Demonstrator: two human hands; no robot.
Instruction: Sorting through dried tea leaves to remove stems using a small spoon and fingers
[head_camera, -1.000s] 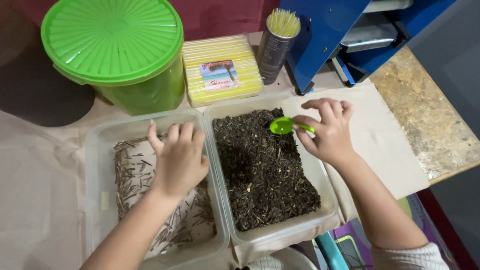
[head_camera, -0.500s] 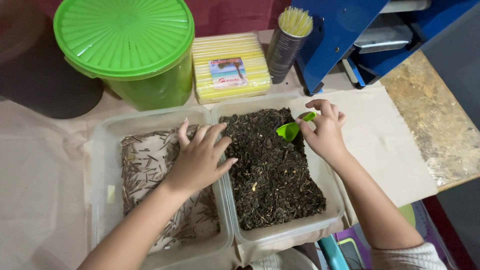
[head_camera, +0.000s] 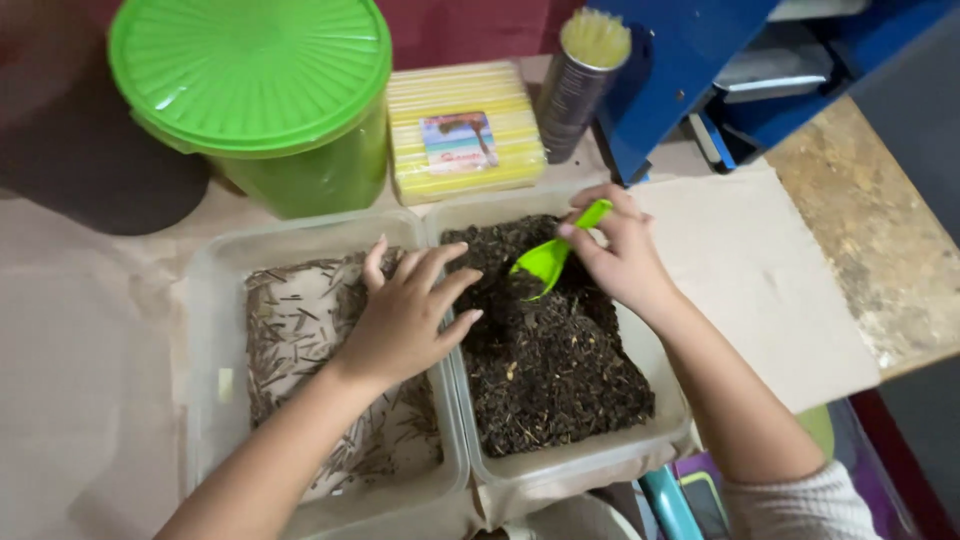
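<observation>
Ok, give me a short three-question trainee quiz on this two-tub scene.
1. True or false: the right hand holds a green scoop.
2. Which tub does the scoop's bowl touch: A) the left tub of thin sticks, B) the right tub of dark crumbly material?
3. Fill in: the left hand rests over the divide between the two ____.

Key: 1 true; 2 B; 3 tubs.

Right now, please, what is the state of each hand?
Left hand: open, fingers spread, holding nothing, over the edge between the two clear tubs.
Right hand: closed on the green scoop, its bowl in the dark mix.
</observation>
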